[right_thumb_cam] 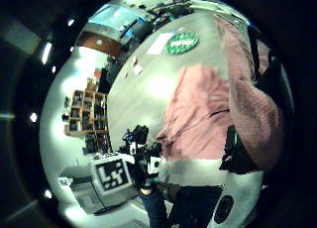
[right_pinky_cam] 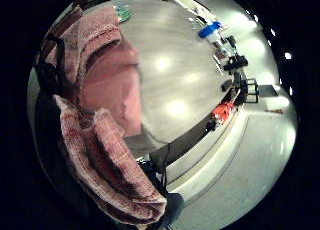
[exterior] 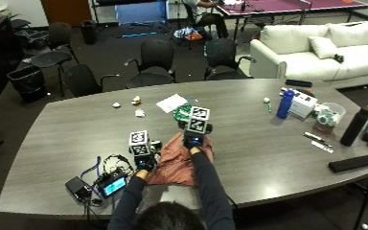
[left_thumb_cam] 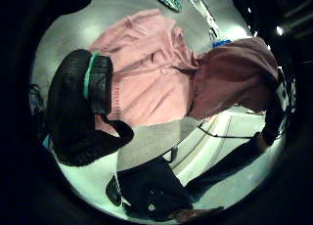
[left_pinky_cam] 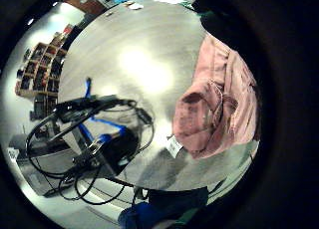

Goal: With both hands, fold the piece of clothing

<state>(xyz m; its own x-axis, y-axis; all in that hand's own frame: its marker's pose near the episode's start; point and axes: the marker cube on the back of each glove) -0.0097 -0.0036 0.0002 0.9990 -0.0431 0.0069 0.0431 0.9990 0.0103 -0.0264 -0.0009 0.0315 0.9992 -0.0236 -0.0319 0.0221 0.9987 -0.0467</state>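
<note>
A pink garment point(exterior: 176, 168) lies bunched on the grey table point(exterior: 267, 143) in front of the person. My left hand point(exterior: 144, 163) is at its left edge. In the left thumb side palm view a gloved finger point(left_thumb_cam: 83, 100) curls over the pink cloth point(left_thumb_cam: 146, 78). My right hand point(exterior: 192, 140) is at the garment's far edge and grips it. Bunched cloth point(right_pinky_cam: 112, 170) fills the side of the right little finger side palm view, and a fold point(right_thumb_cam: 255, 119) hangs close in the right thumb side palm view. A white label point(left_pinky_cam: 174, 147) shows at the garment's edge point(left_pinky_cam: 219, 107).
A small device with a lit screen and tangled cables point(exterior: 107, 182) sits left of the left hand. Beyond the right hand lie a green round object point(exterior: 182, 113) and a white sheet point(exterior: 170, 102). A blue bottle point(exterior: 286, 103), white box point(exterior: 305, 103) and black bottle point(exterior: 353, 126) stand at the right.
</note>
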